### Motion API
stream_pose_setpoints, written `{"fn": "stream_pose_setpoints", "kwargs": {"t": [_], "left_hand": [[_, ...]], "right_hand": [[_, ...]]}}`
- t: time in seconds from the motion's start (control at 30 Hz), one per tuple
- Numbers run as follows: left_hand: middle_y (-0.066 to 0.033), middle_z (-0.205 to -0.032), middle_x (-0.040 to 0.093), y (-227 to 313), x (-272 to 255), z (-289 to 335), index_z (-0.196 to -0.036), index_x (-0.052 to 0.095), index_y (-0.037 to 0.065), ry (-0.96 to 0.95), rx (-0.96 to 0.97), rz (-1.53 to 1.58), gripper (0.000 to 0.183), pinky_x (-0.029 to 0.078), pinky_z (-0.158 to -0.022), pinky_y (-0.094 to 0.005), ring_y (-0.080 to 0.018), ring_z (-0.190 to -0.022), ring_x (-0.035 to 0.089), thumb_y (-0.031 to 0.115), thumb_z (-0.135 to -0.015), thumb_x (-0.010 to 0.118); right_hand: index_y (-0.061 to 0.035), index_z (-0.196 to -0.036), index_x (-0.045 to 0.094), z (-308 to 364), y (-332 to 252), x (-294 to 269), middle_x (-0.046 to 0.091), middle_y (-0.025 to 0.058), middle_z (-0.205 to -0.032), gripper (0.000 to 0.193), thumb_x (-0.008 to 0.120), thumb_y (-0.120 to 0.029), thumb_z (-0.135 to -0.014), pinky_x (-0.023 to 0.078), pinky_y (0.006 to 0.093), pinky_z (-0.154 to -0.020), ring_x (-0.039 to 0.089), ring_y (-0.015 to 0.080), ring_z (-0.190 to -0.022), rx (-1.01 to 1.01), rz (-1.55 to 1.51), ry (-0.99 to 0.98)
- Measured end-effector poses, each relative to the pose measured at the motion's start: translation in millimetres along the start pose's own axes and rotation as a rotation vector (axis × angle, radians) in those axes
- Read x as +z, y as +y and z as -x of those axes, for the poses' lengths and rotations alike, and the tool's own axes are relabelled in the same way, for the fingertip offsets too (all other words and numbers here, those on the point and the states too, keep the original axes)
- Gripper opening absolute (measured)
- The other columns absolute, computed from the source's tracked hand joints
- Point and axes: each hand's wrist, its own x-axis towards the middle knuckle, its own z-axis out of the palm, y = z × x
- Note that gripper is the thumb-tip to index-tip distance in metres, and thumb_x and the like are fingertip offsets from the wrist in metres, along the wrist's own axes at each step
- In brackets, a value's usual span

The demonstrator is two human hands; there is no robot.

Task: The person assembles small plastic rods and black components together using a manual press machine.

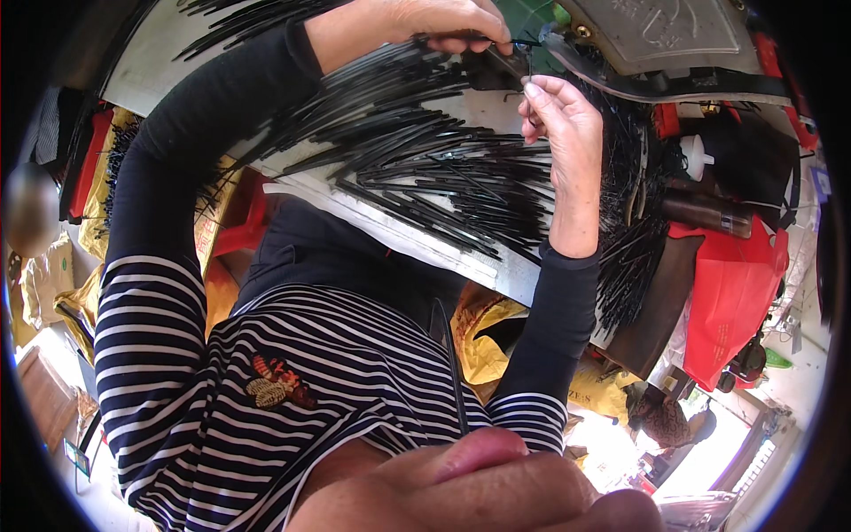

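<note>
Many thin black strips point(443, 191) lie in loose, fanned piles across the white tabletop point(381, 226). My left hand point(448, 22) is over the far side of the table, its fingers curled and closed on a thin black strip point(526, 43) whose end pokes out past the fingertips. Just to the right and nearer, my right hand point(566, 115) is raised with thumb and forefinger pinched on a fine dark strand. Whether that strand is part of the same strip I cannot make out. Dark sleeves cover both forearms.
Beyond my hands stands a machine with a grey metal plate point(660, 34). More black strips point(628, 275) are heaped at the table's right end, beside a red bag point(731, 297) and a dark cylinder point(709, 213). Yellow sacks point(483, 332) are below the table. A blurred person is at the far left.
</note>
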Motion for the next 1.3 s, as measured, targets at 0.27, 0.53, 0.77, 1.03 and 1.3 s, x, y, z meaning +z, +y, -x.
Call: {"fn": "stream_pose_setpoints", "kwargs": {"t": [0.27, 0.53, 0.77, 1.03, 1.3], "left_hand": [[0.0000, -0.060, 0.054, 0.1, -2.9, 1.9, -0.086, 0.067, -0.003, -0.020, 0.066, 0.018, 0.024, 0.032, -0.040, -0.0205, -0.0064, -0.045, 0.043, 0.019, -0.084, 0.057], [0.0004, -0.059, 0.053, 5.3, 3.5, 8.0, -0.086, 0.067, -0.004, 0.017, 0.129, -0.072, 0.023, 0.029, -0.038, -0.0202, -0.0054, -0.042, 0.039, 0.017, -0.084, 0.057], [0.0004, -0.058, 0.053, -2.0, -2.4, 1.4, -0.086, 0.067, -0.004, -0.035, 0.014, -0.052, 0.023, 0.029, -0.038, -0.0203, -0.0055, -0.041, 0.039, 0.017, -0.084, 0.057], [0.0005, -0.058, 0.053, 0.4, -0.8, 0.6, -0.086, 0.067, -0.004, -0.010, 0.064, 0.026, 0.023, 0.028, -0.038, -0.0203, -0.0053, -0.040, 0.038, 0.017, -0.084, 0.057], [-0.0001, -0.057, 0.052, 0.9, -2.3, -2.2, -0.086, 0.067, -0.003, -0.019, 0.026, 0.014, 0.023, 0.027, -0.036, -0.0207, -0.0055, -0.039, 0.037, 0.018, -0.084, 0.057]], "right_hand": [[0.0013, -0.095, 0.061, -3.6, 1.1, 0.6, 0.062, 0.0037, -0.071, 0.018, 0.063, -0.014, -0.085, 0.041, 0.0180, -0.046, 0.053, 0.0057, -0.053, 0.000, -0.031, -0.008], [-0.0004, -0.097, 0.061, -3.1, 1.7, 0.0, 0.059, 0.0034, -0.072, 0.020, 0.063, -0.015, -0.085, 0.040, 0.0194, -0.048, 0.052, 0.0072, -0.054, 0.027, -0.036, 0.004], [0.0013, -0.095, 0.061, 1.9, 7.4, 2.5, 0.061, 0.0037, -0.070, 0.017, 0.063, -0.012, -0.084, 0.040, 0.0182, -0.045, 0.053, 0.0062, -0.052, 0.040, -0.053, -0.023], [0.0016, -0.094, 0.061, -2.5, 4.2, 3.1, 0.061, 0.0043, -0.071, 0.016, 0.063, -0.012, -0.085, 0.041, 0.0187, -0.046, 0.053, 0.0069, -0.053, 0.021, -0.077, 0.024], [0.0018, -0.095, 0.061, -1.3, 4.6, 1.8, 0.061, 0.0043, -0.070, 0.017, 0.062, -0.012, -0.085, 0.041, 0.0190, -0.047, 0.053, 0.0071, -0.053, 0.040, -0.095, 0.023]]}}
